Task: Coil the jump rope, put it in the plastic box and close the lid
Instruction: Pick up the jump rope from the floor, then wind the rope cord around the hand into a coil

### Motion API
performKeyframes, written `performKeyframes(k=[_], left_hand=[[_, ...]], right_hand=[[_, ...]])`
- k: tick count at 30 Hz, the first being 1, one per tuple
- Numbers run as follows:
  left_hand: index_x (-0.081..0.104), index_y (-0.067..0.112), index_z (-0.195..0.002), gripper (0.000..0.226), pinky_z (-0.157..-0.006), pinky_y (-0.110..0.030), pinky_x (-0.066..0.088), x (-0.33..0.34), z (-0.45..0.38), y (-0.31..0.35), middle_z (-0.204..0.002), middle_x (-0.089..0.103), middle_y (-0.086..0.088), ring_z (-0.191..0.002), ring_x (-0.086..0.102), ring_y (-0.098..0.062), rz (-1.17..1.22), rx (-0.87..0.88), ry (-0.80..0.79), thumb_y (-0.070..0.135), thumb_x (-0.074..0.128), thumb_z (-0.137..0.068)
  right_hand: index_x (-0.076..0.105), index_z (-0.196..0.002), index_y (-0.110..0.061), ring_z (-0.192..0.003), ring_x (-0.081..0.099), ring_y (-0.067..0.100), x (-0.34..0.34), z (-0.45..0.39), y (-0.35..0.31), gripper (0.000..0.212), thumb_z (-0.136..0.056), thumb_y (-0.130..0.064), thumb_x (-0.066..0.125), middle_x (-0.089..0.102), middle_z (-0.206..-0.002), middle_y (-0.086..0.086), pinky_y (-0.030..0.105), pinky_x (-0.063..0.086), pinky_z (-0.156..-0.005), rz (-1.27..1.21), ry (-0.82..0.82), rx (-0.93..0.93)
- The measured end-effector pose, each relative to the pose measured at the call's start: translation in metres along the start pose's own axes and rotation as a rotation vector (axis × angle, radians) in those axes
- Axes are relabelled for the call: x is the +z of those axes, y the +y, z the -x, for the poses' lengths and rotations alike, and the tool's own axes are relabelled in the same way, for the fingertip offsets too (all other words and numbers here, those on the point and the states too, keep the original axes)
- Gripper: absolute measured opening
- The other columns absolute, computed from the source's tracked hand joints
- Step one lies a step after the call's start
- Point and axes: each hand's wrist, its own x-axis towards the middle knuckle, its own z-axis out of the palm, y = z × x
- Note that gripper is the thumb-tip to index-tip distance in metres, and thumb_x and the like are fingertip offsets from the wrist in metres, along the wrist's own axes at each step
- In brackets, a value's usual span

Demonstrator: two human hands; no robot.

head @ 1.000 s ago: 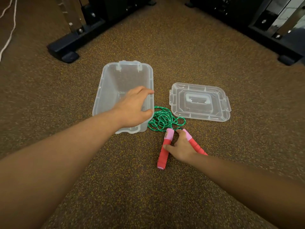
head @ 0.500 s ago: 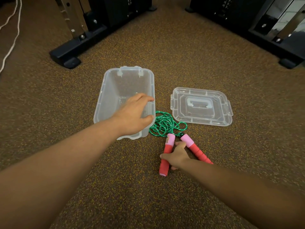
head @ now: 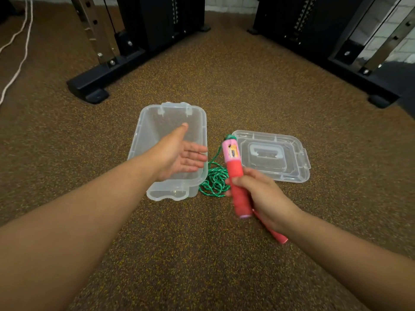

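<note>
Floor [head: 202, 254]: we see brown speckled flooring filling the frame.
Plastic box [head: 143, 140]: we find it open at centre, resting on the floor.
Lid [head: 292, 158]: we see it flat, right of centre, apart from the box.
Green rope [head: 214, 180]: we see loose loops between box and lid.
Black machine bases [head: 89, 86]: we see them at upper left and upper right.
White cords [head: 15, 61]: upper left edge.
</note>
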Motion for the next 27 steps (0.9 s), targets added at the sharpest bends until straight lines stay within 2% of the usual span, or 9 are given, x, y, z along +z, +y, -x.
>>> performKeyframes(k=[2,5,9,13,17,21,27], left_hand=[[0.061,0.0,-0.112,0.09,-0.092,-0.037,0.047,0.004,-0.001,0.0,-0.116,0.063,-0.023,-0.111,0.059,-0.034,0.108,-0.084,-0.117,0.069,0.009,-0.088],[0.061,-0.005,-0.113,0.102,-0.094,-0.04,0.046,0.012,-0.001,0.0,-0.113,0.063,-0.028,-0.105,0.062,-0.036,0.235,-0.131,-0.259,0.077,0.01,-0.081],[0.055,-0.007,-0.124,0.109,-0.094,-0.041,0.049,0.016,0.004,0.003,-0.119,0.061,-0.027,-0.106,0.063,-0.035,0.409,-0.1,-0.403,0.081,0.012,-0.076],[0.061,-0.004,-0.119,0.097,-0.093,-0.042,0.049,0.012,0.003,0.01,-0.121,0.064,-0.022,-0.106,0.066,-0.032,0.484,-0.044,-0.419,0.075,0.02,-0.082],[0.068,-0.003,-0.109,0.072,-0.091,-0.04,0.051,0.011,0.003,0.015,-0.111,0.07,-0.02,-0.1,0.069,-0.03,0.446,-0.009,-0.397,0.053,0.025,-0.093],[0.071,0.0,-0.104,0.058,-0.089,-0.039,0.052,0.014,0.003,0.014,-0.107,0.072,-0.017,-0.097,0.071,-0.028,0.402,-0.01,-0.406,0.037,0.027,-0.095],[0.073,0.002,-0.101,0.055,-0.082,-0.034,0.056,0.013,0.002,0.016,-0.103,0.074,-0.014,-0.092,0.072,-0.024,0.439,0.027,-0.409,0.033,0.027,-0.098]], right_hand=[[0.057,-0.112,-0.025,-0.07,0.066,0.012,0.005,0.008,-0.015,0.029,-0.089,-0.008,0.057,0.065,-0.102,0.007,0.026,0.053,-0.061,0.069,-0.025,-0.139],[0.053,-0.118,-0.032,-0.074,0.065,0.011,0.012,0.021,-0.026,0.038,-0.091,-0.005,0.056,0.063,-0.102,0.002,0.024,0.055,-0.065,0.154,-0.128,-0.268],[0.047,-0.128,-0.026,-0.078,0.065,0.01,0.017,0.034,-0.014,0.047,-0.087,-0.007,0.059,0.06,-0.114,0.008,0.022,0.053,-0.071,0.198,-0.253,-0.329],[0.045,-0.128,-0.025,-0.09,0.065,0.013,0.019,0.043,0.01,0.052,-0.082,-0.006,0.061,0.058,-0.121,0.007,0.021,0.051,-0.082,0.179,-0.345,-0.245],[0.047,-0.121,-0.027,-0.102,0.06,0.012,0.018,0.042,0.024,0.05,-0.077,-0.01,0.063,0.061,-0.115,0.0,0.021,0.048,-0.09,0.216,-0.4,-0.153],[0.046,-0.122,-0.025,-0.108,0.059,0.018,0.016,0.038,0.029,0.05,-0.078,-0.009,0.063,0.06,-0.115,0.005,0.025,0.047,-0.097,0.251,-0.431,-0.128],[0.044,-0.121,-0.022,-0.103,0.06,0.01,0.014,0.032,0.037,0.044,-0.088,0.004,0.057,0.06,-0.111,0.004,0.021,0.048,-0.091,0.315,-0.464,-0.114]])
